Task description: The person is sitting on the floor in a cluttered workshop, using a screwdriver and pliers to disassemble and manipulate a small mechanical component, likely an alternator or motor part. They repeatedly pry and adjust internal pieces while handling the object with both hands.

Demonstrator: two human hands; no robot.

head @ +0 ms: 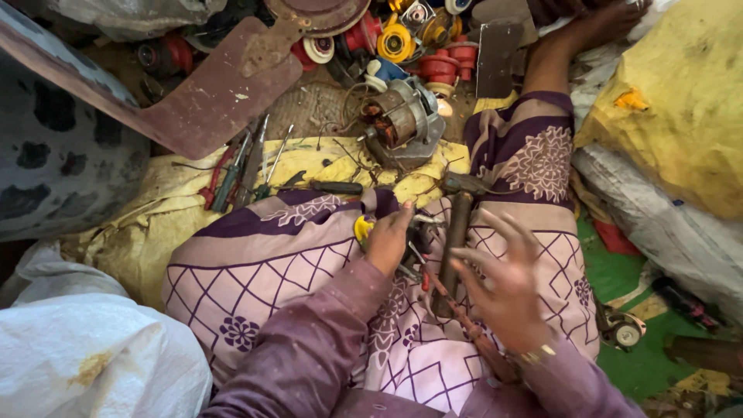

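Left hand [389, 241] pinches a small yellow plastic part [362, 227] on the lap; right hand [507, 285] spread, probably reaching for the wooden-handled hammer [455, 232].

One head-worn camera looks steeply down, close over the lap, cluttered floor filling the frame's upper half.

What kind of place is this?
Probably a small repair workshop on the floor, where fans or motors get fixed. An opened motor with copper windings lies ahead, screwdrivers rest on a yellow sack, and red and yellow spare parts are piled behind.
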